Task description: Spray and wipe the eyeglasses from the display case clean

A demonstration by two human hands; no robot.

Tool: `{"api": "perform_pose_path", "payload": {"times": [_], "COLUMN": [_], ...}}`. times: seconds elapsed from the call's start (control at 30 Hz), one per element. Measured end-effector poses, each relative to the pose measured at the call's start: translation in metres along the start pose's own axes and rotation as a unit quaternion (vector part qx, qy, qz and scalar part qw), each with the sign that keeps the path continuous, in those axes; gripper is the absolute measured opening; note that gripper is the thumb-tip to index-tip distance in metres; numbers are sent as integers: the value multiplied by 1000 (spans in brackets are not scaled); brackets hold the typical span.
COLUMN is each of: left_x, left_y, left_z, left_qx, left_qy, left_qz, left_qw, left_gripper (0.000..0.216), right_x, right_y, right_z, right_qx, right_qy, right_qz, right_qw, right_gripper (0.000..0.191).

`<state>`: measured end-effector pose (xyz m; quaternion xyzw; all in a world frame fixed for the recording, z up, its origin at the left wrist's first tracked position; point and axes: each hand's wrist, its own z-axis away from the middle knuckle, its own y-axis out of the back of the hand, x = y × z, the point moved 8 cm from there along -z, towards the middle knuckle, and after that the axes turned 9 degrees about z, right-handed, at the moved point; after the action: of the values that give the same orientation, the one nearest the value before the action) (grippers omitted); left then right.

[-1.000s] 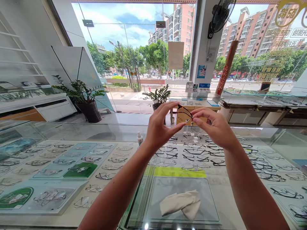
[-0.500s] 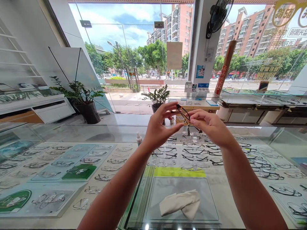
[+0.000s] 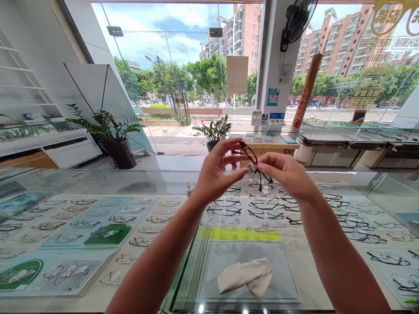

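Note:
A dark-framed pair of eyeglasses (image 3: 249,152) is held up above the glass counter, between both hands. My left hand (image 3: 218,170) grips it from the left, fingers curled at the top and thumb reaching toward the middle. From the right, my right hand (image 3: 281,172) pinches the frame with thumb and fingertips. One dark temple end slants down below the right fingers. Fingers cover part of the frame. Lower on the counter, apart from both hands, a crumpled beige cloth (image 3: 245,277) lies on a clear-edged grey mat (image 3: 209,261).
Rows of eyeglasses (image 3: 225,211) fill the glass display counter (image 3: 176,301) beneath my arms. A small white spray bottle (image 3: 189,188) stands left of my left wrist. Beyond the counter are potted plants (image 3: 119,152), another display case (image 3: 340,150) and the glass front.
The eyeglasses have turned slightly between my fingers, and the lower temple end has shifted. My right hand has moved a little left and down. The cloth stays put.

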<state>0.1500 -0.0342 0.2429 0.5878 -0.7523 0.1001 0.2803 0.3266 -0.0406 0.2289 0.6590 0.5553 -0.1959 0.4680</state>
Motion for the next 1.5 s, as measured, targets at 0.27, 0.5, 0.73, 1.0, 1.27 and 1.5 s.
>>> {"api": "perform_pose_path", "payload": {"times": [0.27, 0.5, 0.73, 1.0, 1.27, 1.5], "left_x": [10, 51, 75, 82, 91, 87], "left_y": [-4, 13, 18, 21, 30, 34], "left_z": [2, 3, 1, -6, -8, -4], "left_qx": [0, 103, 47, -1, 9, 3], "left_qy": [-22, -74, -94, -140, -120, -97], "left_qz": [-77, -165, -99, -138, -96, -50], "left_qw": [997, 978, 990, 980, 988, 994], "left_gripper": [71, 55, 43, 61, 51, 29], "right_x": [-2, -16, 35, 133, 144, 157], "right_y": [1, 43, 63, 59, 36, 23], "right_z": [1, 17, 64, 213, 260, 255], "right_qx": [22, 112, 139, 301, 363, 403], "right_qy": [6, 17, -159, -410, -398, -384], "right_qz": [-17, 32, -61, -266, -347, -389], "right_qw": [1000, 993, 975, 819, 768, 734], "right_gripper": [16, 12, 14, 17, 23, 19]}}
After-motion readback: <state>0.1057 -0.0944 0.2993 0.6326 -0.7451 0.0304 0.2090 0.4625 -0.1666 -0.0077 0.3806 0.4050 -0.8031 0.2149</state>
